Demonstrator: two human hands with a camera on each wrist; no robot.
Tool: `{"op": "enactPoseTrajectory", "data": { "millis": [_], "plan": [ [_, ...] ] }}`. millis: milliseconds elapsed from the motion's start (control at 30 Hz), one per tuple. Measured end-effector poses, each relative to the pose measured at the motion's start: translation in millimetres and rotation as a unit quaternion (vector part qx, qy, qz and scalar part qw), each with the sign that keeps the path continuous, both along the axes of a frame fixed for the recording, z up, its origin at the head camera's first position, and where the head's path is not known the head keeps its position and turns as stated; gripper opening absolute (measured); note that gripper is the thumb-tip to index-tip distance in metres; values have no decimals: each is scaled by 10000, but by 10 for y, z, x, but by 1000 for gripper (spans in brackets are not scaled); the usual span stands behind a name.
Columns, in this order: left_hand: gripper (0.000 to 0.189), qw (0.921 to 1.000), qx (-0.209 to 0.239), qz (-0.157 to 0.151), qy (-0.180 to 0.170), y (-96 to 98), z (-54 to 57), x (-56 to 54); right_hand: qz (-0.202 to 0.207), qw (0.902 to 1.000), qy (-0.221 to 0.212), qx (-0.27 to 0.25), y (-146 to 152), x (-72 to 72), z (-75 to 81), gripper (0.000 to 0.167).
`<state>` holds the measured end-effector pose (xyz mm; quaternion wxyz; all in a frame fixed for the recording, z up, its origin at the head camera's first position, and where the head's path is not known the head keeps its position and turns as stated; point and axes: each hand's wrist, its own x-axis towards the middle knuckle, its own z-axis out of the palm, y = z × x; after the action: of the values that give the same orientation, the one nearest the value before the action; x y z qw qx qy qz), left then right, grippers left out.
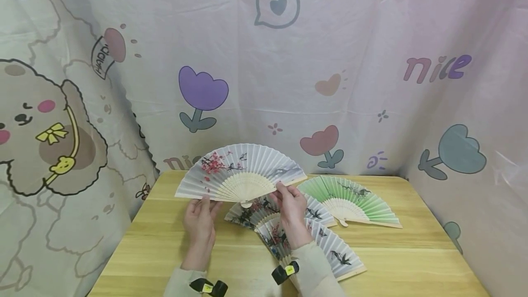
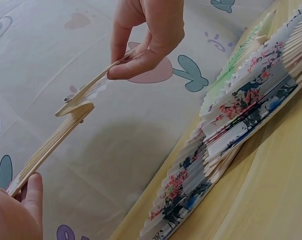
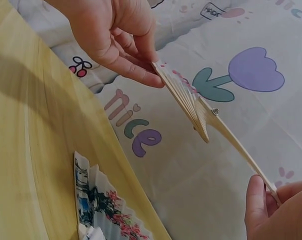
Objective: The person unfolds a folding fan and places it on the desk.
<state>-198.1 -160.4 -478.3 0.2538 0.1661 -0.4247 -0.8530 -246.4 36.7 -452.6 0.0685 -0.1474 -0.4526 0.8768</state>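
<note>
A spread white folding fan (image 1: pixel 264 162) with pink blossoms and small birds is held up above the table between both hands. My left hand (image 1: pixel 200 223) pinches its left end rib from below. At the opposite end rib, my right hand (image 1: pixel 292 205) grips with thumb and fingers. The fan's pale ribs (image 2: pixel 51 147) meet at a small metal pivot, seen edge-on in both wrist views. Beneath the right hand lie two more open fans with blossom and bird prints, a nearer fan (image 1: pixel 342 260) overlapping a farther fan (image 1: pixel 323 210).
An open green folding fan (image 1: pixel 371 200) lies at the back right of the wooden table (image 1: pixel 136 251). A printed cloth backdrop (image 1: pixel 264 58) hangs behind and along both sides. Each wrist wears a black strap (image 1: pixel 208 287).
</note>
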Motion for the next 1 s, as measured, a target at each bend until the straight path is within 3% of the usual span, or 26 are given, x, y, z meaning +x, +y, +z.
{"op": "enactPoseTrajectory", "data": {
  "millis": [233,433,567,767,1000],
  "plan": [
    [14,9989,264,367,135,19,-1,22,-70,9998,-38,-168,-57,15,-16,30],
    [19,9986,224,468,-53,-13,-7,60,-20,10000,-51,-59,-117,4,-59,29],
    [19,9986,186,474,-173,-87,-41,104,169,9998,-91,-2,-188,-18,-109,27],
    [10,9973,261,686,-86,-230,-94,183,634,9979,2,165,-343,-63,-134,24],
    [9,9947,433,890,-261,-411,-143,286,1166,9913,-111,606,-549,-121,-151,13]
  ]
}}
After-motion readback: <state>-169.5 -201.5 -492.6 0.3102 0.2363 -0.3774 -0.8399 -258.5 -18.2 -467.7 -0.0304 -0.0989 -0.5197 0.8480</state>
